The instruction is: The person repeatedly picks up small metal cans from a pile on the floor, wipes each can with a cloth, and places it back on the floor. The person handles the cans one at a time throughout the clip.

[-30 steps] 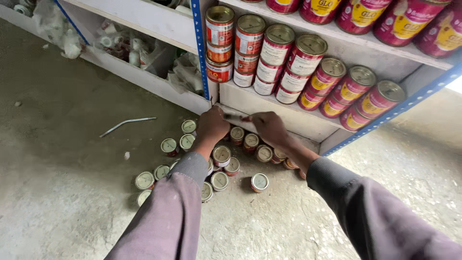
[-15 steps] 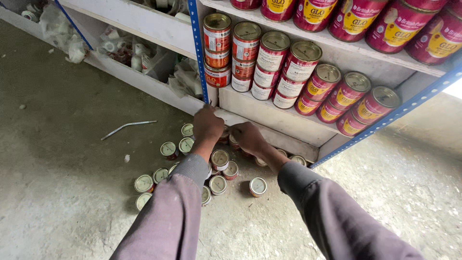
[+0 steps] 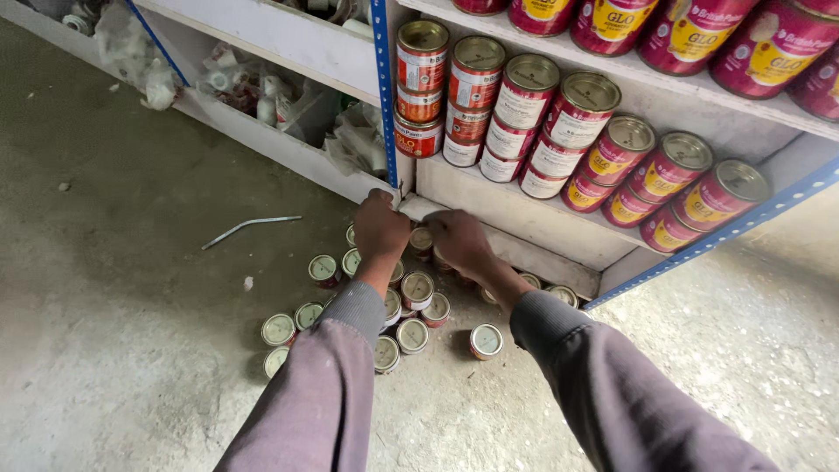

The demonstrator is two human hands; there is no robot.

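Several small red tins with pale lids [image 3: 416, 288] lie clustered on the concrete floor at the foot of a shelf unit. My left hand [image 3: 380, 227] reaches down among the far tins, knuckles up, right at the corner of the lowest white shelf board [image 3: 524, 218]. Just to its right, my right hand [image 3: 459, 240] also hovers over tins tucked beneath that board. A tin [image 3: 421, 238] shows between the two hands. The fingertips of both hands are hidden, so I cannot tell what they grip. One tin [image 3: 485, 341] stands apart, nearer me.
Red tins [image 3: 524, 96] are stacked in rows on the low shelf, with larger red cans [image 3: 690, 35] on the shelf above. A blue upright [image 3: 382, 87] divides the unit. Bagged white fittings [image 3: 262, 96] fill the left bay. A bent metal rod [image 3: 249, 225] lies on the floor.
My right hand has slid left along the shelf foot toward my left hand. The left hand has edged up to the shelf corner.
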